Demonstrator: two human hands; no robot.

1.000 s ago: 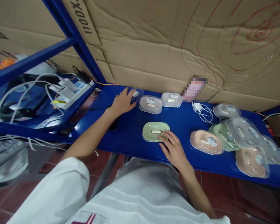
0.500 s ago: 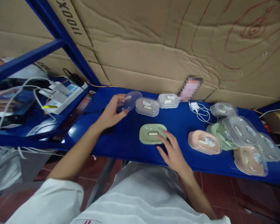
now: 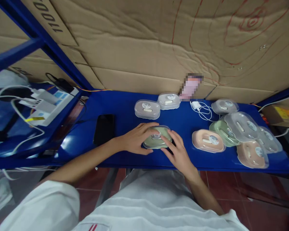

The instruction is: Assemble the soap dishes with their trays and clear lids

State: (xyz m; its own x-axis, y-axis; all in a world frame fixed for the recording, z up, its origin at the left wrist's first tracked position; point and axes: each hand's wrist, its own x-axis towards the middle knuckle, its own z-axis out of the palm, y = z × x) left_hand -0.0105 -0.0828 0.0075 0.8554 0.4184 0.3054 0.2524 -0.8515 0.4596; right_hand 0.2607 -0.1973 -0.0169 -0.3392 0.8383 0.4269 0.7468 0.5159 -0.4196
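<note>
A green oval soap box (image 3: 159,141) lies near the front edge of the blue shelf (image 3: 125,106), with a clear lid (image 3: 160,130) now on top of it. My left hand (image 3: 137,139) curls over the box's left side, gripping the lid. My right hand (image 3: 179,152) rests against the box's right side, fingers pressed on its rim. Two closed grey boxes (image 3: 147,109) stand behind it near the cardboard wall.
A black phone (image 3: 104,129) lies left of my hands. A white charger and cable (image 3: 202,109) sit at the back. Several pink, green and clear soap boxes (image 3: 233,134) are heaped at the right. A power strip with plugs (image 3: 48,101) rests on the left shelf.
My left hand picked up the clear lid from the back left of the shelf, carried it forward and set it on the green box. The right hand stayed by the box.
</note>
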